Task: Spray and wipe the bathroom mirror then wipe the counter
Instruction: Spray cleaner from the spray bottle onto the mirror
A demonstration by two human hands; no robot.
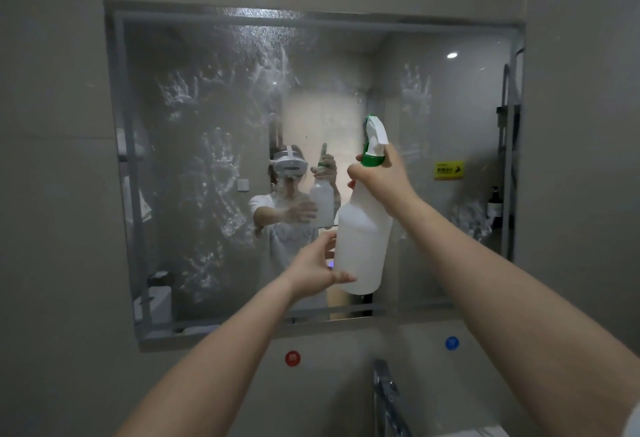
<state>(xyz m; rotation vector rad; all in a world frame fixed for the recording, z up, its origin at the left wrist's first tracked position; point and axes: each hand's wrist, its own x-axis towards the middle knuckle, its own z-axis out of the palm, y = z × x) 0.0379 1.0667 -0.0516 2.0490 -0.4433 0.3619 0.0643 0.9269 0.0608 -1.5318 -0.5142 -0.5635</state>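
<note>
A rectangular wall mirror (214,159) in a grey frame, set into grey tiled walls, is streaked with white spray droplets and handprint-shaped smears across its left and centre. Held up before its centre-right is a translucent white plastic spray bottle with a green-and-white trigger head (363,228): the right hand (384,177) clenches its neck, the left hand (317,272) steadies its base with curled fingers. Below, a chrome tap (386,398) stands between red and blue round wall markers.

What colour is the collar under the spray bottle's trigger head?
Green, on the spray bottle, seen in the head view.
</note>
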